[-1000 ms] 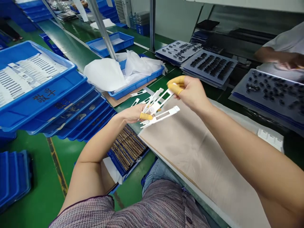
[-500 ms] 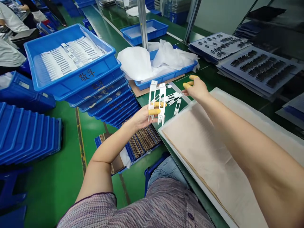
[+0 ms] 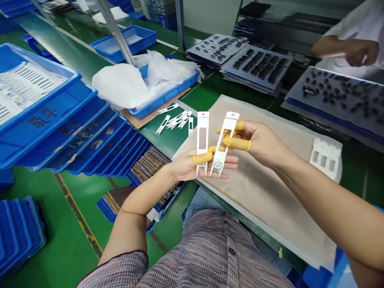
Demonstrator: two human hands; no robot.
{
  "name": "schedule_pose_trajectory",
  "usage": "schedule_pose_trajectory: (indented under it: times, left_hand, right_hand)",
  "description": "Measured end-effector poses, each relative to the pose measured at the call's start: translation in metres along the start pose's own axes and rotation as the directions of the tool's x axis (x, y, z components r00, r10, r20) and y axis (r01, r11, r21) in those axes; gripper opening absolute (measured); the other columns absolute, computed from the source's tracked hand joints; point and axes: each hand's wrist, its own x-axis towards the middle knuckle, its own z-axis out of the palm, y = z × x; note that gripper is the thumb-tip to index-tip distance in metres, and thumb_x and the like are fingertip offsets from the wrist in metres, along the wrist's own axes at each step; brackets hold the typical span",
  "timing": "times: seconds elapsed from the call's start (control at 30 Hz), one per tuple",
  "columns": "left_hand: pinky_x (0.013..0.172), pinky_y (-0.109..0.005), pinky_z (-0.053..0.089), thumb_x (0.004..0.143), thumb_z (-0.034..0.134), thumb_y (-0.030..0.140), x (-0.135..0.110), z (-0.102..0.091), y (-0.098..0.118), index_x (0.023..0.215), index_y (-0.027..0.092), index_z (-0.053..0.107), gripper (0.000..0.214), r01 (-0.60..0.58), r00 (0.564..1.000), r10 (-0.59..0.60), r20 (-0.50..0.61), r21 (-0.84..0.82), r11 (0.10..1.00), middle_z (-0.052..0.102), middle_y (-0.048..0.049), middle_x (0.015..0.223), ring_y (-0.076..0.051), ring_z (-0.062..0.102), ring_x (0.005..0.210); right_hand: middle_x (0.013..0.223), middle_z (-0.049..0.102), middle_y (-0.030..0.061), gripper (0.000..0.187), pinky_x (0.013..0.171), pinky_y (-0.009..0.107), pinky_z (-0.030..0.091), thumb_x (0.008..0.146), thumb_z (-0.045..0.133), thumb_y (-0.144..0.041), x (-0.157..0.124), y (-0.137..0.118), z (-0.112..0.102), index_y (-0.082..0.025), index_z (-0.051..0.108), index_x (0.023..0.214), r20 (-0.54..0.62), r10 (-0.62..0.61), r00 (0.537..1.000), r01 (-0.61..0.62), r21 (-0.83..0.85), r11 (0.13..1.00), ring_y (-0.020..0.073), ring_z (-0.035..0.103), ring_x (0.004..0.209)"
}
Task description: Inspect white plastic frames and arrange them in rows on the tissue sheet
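1. Two long, flat white plastic frames are up in the air, above a big tan paper sheet. The straight frame stands up tall and has a long square hole in it. The tilted frame leans to the right at the top, and its low end is close to the straight frame.

2. The left hand is flat and open with the palm up, but its thumb folds over the straight frame and holds it.

3. The right hand is closed in a pinch. Its thumb and a finger hold the tilted frame near the top.

4. Yellow rubber finger caps cover the fingertips that touch the frames.

5. A soft, light pinch seems best here, so the thin frames do not bend or snap. Holding them apart helps stop them from knocking.

6. Both arms reach out from the body, with the elbows low and the hands close together.

7. Small white plastic strips lie in a heap on the green table. Past them is a stack of blue plastic trays. A white plastic part sits on the right, on the paper's edge.
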Motion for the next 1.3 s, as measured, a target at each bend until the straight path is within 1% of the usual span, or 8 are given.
schedule_pose_trajectory:
  times: [0.17, 0.3, 0.57, 0.77, 0.87, 0.97, 1.13, 1.3]
  left_hand:
    - [0.105, -0.049, 0.056, 0.095, 0.074, 0.044, 0.028, 0.025, -0.025, 0.135, 0.02, 0.068, 0.047, 0.143, 0.98, -0.147, 0.135, 0.038, 0.989, 0.064, -0.0192, 0.147, -0.034, 0.061, 0.136]
    - [0.097, -0.041, 0.059, 0.092, 0.078, 0.042, 0.049, 0.048, -0.05, 0.117, 0.016, 0.076, 0.037, 0.204, 0.962, -0.217, 0.167, 0.096, 0.974, 0.072, -0.0165, 0.127, -0.025, 0.071, 0.112]
    - [0.087, -0.033, 0.058, 0.087, 0.084, 0.04, 0.076, 0.108, -0.107, 0.098, 0.013, 0.075, 0.031, 0.251, 0.956, -0.271, 0.113, 0.17, 0.953, 0.068, -0.0091, 0.101, -0.016, 0.068, 0.089]
    - [0.084, -0.031, 0.059, 0.087, 0.082, 0.047, 0.078, 0.14, -0.137, 0.101, 0.013, 0.074, 0.038, 0.29, 0.952, -0.302, 0.06, 0.156, 0.944, 0.067, -0.0076, 0.095, -0.014, 0.067, 0.083]
    - [0.084, -0.031, 0.06, 0.086, 0.083, 0.047, 0.082, 0.152, -0.145, 0.1, 0.013, 0.075, 0.038, 0.316, 0.942, -0.329, 0.073, 0.144, 0.938, 0.067, -0.0076, 0.094, -0.015, 0.066, 0.083]
    - [0.083, -0.03, 0.061, 0.085, 0.084, 0.046, 0.089, 0.159, -0.152, 0.101, 0.014, 0.076, 0.036, 0.331, 0.933, -0.344, 0.102, 0.121, 0.936, 0.066, -0.007, 0.093, -0.015, 0.065, 0.084]
    - [0.094, -0.042, 0.06, 0.08, 0.085, 0.053, 0.101, 0.155, -0.158, 0.115, 0.015, 0.073, 0.053, 0.417, 0.898, -0.423, 0.126, 0.071, 0.906, 0.072, -0.0149, 0.11, -0.025, 0.07, 0.103]
    - [0.106, -0.056, 0.052, 0.087, 0.05, 0.079, 0.104, 0.137, -0.153, 0.14, 0.013, 0.059, 0.085, 0.476, 0.878, -0.47, 0.086, -0.057, 0.878, 0.062, -0.0237, 0.143, -0.042, 0.047, 0.147]
  right_hand:
    - [0.086, 0.072, 0.0037, 0.034, 0.065, 0.029, 0.051, 0.068, 0.091, -0.041, -0.054, 0.008, -0.026, -0.018, 0.077, 0.09, -0.073, 0.064, 0.995, -0.061, 0.038, 0.997, 0.0143, 0.06, 0.071]
    - [0.08, 0.066, 0.0022, 0.036, 0.057, 0.027, 0.045, 0.069, 0.09, -0.041, -0.093, 0.014, -0.042, -0.017, 0.073, 0.09, -0.086, 0.083, 0.993, -0.075, 0.09, 0.993, 0.0129, 0.055, 0.066]
    - [0.076, 0.058, -0.0007, 0.055, 0.062, 0.027, 0.045, 0.065, 0.091, -0.062, -0.153, 0.02, -0.059, -0.02, 0.058, 0.08, -0.388, -0.149, 0.91, 0.171, 0.022, 0.985, 0.0137, 0.052, 0.071]
    - [0.073, 0.061, 0.0016, 0.053, 0.062, 0.027, 0.046, 0.087, 0.071, -0.07, -0.194, 0.036, -0.098, -0.019, 0.063, 0.079, -0.078, -0.15, 0.986, 0.161, 0.148, 0.976, 0.0123, 0.052, 0.065]
    - [0.076, 0.064, 0.0047, 0.059, 0.057, 0.027, 0.046, 0.087, 0.065, -0.078, -0.211, 0.04, -0.109, -0.019, 0.062, 0.077, -0.046, -0.103, 0.994, 0.111, 0.263, 0.958, 0.0143, 0.055, 0.065]
    - [0.071, 0.062, 0.0039, 0.065, 0.05, 0.026, 0.041, 0.077, 0.068, -0.085, -0.22, 0.039, -0.111, -0.02, 0.061, 0.074, -0.112, -0.06, 0.992, 0.087, 0.258, 0.962, 0.0141, 0.054, 0.061]
    - [0.055, 0.052, -0.0039, 0.049, 0.047, 0.024, 0.033, 0.072, 0.086, -0.062, -0.217, 0.045, -0.109, -0.02, 0.062, 0.07, -0.292, -0.028, 0.956, 0.058, 0.095, 0.994, 0.008, 0.039, 0.049]
    - [0.057, 0.052, -0.002, 0.044, 0.05, 0.027, 0.036, 0.075, 0.086, -0.057, -0.204, 0.057, -0.104, -0.021, 0.062, 0.068, -0.39, 0.021, 0.921, 0.023, 0.106, 0.994, 0.0106, 0.044, 0.052]
